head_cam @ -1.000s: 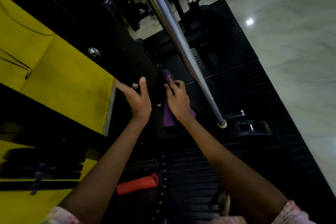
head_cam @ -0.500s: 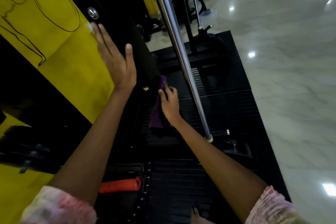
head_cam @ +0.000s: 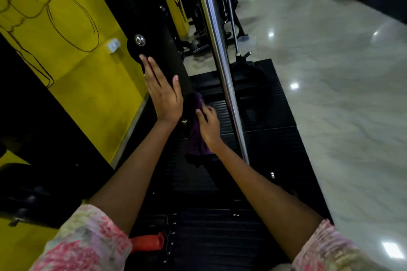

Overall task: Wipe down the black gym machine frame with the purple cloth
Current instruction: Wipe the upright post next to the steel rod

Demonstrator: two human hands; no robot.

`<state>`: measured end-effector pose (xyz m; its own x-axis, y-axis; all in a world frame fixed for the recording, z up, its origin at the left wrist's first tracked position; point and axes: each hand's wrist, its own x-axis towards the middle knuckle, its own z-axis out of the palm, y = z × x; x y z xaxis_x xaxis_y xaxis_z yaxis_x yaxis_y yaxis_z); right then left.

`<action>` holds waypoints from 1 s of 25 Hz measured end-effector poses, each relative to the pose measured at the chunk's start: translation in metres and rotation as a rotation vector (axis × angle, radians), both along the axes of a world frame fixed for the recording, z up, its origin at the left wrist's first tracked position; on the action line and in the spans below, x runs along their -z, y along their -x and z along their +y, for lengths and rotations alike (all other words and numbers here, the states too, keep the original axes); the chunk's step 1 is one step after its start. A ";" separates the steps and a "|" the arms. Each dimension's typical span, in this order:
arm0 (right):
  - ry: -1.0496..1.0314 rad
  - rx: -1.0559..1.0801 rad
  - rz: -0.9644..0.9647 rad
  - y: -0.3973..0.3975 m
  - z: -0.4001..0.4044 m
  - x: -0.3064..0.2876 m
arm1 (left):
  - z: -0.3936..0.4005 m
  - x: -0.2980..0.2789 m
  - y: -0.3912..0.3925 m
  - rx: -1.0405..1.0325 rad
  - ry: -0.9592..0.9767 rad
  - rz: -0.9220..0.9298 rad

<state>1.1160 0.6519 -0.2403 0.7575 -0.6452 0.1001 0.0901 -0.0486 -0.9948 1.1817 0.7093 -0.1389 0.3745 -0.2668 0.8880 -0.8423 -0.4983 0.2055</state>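
Here, a person's right hand (head_cam: 209,126) is pressing a purple cloth (head_cam: 196,138) against the lower part of a black machine frame (head_cam: 169,66), its fingers curled over the fabric, which is hanging down below the wrist. The left hand (head_cam: 164,94) is lying flat on the frame just above, fingers straight and together, thumb spread apart. A steel pole (head_cam: 217,50) is rising just beside the right hand. A yellow panel (head_cam: 72,50) is flanking the frame, and black ribbed mats (head_cam: 259,121) are covering the floor beneath.
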 end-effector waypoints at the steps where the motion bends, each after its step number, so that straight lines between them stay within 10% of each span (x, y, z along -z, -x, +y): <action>1: -0.051 0.012 0.021 -0.002 -0.003 0.004 | 0.000 -0.001 -0.001 0.028 0.002 0.002; 5: -0.274 0.024 0.113 -0.022 -0.015 -0.005 | 0.001 -0.002 -0.002 0.134 0.029 0.027; 13: 0.089 0.023 -0.207 -0.010 -0.005 -0.016 | -0.004 0.002 -0.006 0.098 0.076 -0.042; 18: 0.254 -0.016 0.029 -0.020 -0.011 0.000 | -0.009 0.004 0.000 0.074 0.161 -0.012; 25: 0.366 0.089 -0.340 -0.031 -0.019 -0.073 | -0.009 0.005 -0.010 0.062 0.164 -0.100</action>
<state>1.1470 0.6334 -0.1674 0.5864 -0.5824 0.5630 0.3852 -0.4109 -0.8263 1.1915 0.7003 -0.1436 0.2697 -0.1350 0.9534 -0.8907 -0.4113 0.1937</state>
